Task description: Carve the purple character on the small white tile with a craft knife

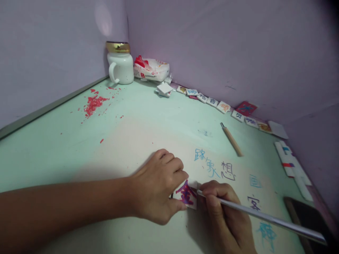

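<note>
My left hand (159, 187) lies on the paper at the middle, its fingers and thumb closed on a small white square eraser-like block (192, 203). The block's top bears a purple and red Chinese character. From the right, my right hand (229, 218) grips a slim silver metal craft knife (265, 216) like a pen. The shaft slants down to the left, and its tip end is at the block's right edge. I cannot make out the very tip. On the paper to the right are blue and purple handwritten characters (227, 171).
A wooden-handled carving tool (232, 140) lies behind the paper. Several lettered blocks (212, 102) line the wall. A white lidded mug (124, 68), a tissue pack (153, 70) and stacked white blocks (164, 88) stand at the back. Red crumbs (94, 104) lie left; a dark phone (304, 215) right.
</note>
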Demonstrator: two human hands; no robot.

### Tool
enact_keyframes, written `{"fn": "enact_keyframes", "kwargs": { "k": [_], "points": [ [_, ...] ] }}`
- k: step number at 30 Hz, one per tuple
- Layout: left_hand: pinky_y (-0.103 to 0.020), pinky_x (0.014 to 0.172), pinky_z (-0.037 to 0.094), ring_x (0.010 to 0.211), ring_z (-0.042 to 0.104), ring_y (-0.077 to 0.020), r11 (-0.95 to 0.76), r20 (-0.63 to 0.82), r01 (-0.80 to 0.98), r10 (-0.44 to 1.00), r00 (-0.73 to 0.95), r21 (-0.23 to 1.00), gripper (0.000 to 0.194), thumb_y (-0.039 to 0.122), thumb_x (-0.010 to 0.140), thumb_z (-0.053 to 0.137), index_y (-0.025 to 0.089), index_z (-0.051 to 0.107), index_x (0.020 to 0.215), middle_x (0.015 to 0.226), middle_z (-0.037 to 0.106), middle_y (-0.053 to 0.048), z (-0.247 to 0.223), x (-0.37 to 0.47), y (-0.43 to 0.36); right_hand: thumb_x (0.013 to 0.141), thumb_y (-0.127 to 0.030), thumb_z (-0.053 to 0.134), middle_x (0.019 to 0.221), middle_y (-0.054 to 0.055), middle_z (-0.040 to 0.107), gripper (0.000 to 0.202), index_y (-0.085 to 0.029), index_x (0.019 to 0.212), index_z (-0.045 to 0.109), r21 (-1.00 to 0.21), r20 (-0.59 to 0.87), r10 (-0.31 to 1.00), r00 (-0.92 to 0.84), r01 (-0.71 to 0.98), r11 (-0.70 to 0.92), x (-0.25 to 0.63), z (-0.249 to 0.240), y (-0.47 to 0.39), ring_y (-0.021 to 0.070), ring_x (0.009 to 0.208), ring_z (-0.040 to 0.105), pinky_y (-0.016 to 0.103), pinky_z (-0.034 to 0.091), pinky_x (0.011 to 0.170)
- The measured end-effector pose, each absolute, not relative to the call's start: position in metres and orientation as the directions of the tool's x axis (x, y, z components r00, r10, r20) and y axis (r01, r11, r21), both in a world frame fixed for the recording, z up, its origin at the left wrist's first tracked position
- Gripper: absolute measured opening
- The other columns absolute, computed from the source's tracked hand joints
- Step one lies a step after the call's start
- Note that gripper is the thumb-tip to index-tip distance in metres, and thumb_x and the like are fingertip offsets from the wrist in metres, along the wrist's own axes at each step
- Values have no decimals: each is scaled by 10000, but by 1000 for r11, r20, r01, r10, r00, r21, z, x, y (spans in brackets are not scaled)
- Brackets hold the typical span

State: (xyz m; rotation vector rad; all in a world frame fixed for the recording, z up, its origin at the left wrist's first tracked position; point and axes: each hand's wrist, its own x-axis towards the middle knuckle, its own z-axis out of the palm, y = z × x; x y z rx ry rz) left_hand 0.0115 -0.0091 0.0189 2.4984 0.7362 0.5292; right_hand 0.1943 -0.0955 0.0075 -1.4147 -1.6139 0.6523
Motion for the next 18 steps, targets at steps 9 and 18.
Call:
{"fn": "enact_keyframes", "kwargs": {
  "k": [9, 18],
  "points": [
    [-407, 863, 367, 816, 492, -220, -738, 209, 403, 582, 786, 541, 283, 347, 736, 744, 151, 655, 920, 874, 587, -67, 20, 11, -9, 1003, -216, 397, 828, 6, 554, 139, -256, 941, 514, -792, 313, 948, -60, 534, 296, 199, 6, -95, 128, 714, 542, 186, 458, 588],
    [-408, 856, 367, 813, 487, -224, -735, 213, 404, 587, 781, 545, 296, 344, 722, 753, 149, 663, 925, 870, 588, -70, 20, 11, -9, 988, -200, 407, 780, 6, 554, 118, -245, 934, 501, -757, 342, 936, -85, 565, 328, 197, 4, -91, 137, 689, 537, 209, 435, 569]
  ]
}}
